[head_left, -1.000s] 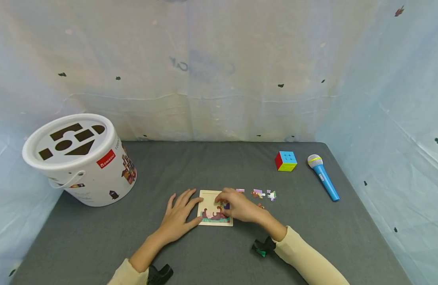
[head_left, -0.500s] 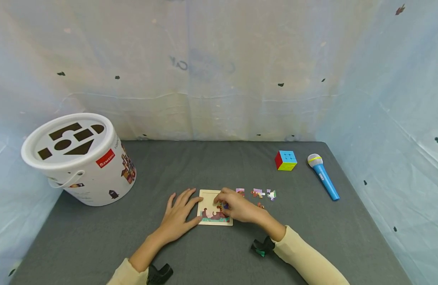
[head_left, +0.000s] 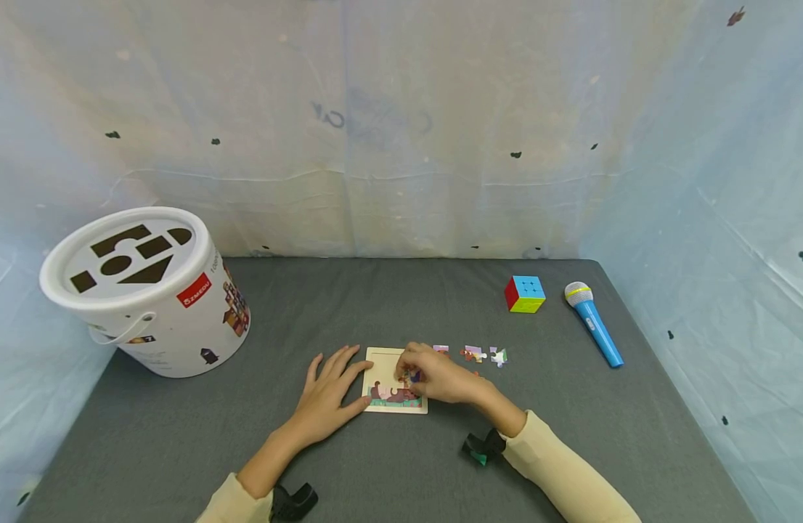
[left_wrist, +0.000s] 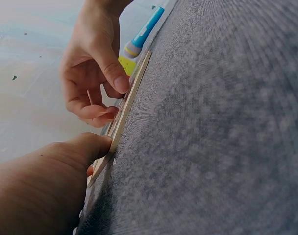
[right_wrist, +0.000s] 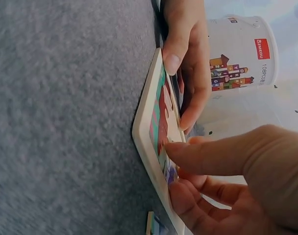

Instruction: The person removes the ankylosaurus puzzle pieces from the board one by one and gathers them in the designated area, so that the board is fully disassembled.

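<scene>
A square wooden puzzle board (head_left: 383, 362) lies on the grey table, with joined picture pieces (head_left: 393, 396) along its near side. My left hand (head_left: 326, 402) rests flat on the table, its thumb and index fingertip against the board's left edge. Over the right part of the board, my right hand (head_left: 435, 375) pinches a partly purple puzzle piece (right_wrist: 171, 174) between curled fingers and thumb, low against the board. Those fingers hide much of the piece. Right of the board lie loose puzzle pieces (head_left: 473, 354), one of them (head_left: 498, 357) whitish; my right hand partly covers others.
A large white bucket (head_left: 231, 341) with shape holes in its lid stands at the left. At the back right are a puzzle cube (head_left: 524, 294) and a blue toy microphone (head_left: 594, 327). Pale sheeting (head_left: 401, 145) hangs behind the table.
My right hand shifts very slightly over the same part of the board, its fingers still at the piece. The left hand and the board stay in place.
</scene>
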### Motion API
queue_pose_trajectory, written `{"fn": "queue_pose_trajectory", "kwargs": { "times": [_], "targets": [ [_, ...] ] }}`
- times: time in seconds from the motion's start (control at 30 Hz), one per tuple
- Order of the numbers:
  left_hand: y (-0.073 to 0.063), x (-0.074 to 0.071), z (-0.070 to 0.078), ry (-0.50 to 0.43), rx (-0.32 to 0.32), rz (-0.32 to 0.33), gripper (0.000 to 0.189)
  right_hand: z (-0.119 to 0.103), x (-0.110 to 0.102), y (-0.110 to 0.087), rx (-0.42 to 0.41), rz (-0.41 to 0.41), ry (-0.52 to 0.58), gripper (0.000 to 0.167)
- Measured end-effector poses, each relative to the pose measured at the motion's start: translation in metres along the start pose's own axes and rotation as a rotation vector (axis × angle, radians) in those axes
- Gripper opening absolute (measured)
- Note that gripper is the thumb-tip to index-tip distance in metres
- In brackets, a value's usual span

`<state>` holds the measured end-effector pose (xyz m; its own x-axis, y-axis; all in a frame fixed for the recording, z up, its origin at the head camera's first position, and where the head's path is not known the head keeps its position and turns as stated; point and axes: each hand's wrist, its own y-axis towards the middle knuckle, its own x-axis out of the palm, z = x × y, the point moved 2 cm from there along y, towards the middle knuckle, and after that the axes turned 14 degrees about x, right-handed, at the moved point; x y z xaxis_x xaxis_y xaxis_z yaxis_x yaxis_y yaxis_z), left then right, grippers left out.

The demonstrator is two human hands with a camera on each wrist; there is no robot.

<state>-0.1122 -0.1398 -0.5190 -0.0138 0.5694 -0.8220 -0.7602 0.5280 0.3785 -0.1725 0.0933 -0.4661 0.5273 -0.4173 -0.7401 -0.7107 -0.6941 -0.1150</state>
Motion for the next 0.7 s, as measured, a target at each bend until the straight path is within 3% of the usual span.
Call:
{"fn": "queue_pose_trajectory", "kwargs": {
  "times": [0.43, 0.7],
  "targets": [
    [-0.001, 0.0012, -0.0018, 0.012, 0.012, 0.004, 0.053, 0.0043, -0.0007, -0.0006, 0.025, -0.068, 0.009, 0.032],
    [-0.0011, 0.0025, -0.0022, 0.004, 0.006, -0.005, 0.054, 0.0068, -0.0006, -0.001, 0.019, -0.093, 0.014, 0.025]
  ]
}}
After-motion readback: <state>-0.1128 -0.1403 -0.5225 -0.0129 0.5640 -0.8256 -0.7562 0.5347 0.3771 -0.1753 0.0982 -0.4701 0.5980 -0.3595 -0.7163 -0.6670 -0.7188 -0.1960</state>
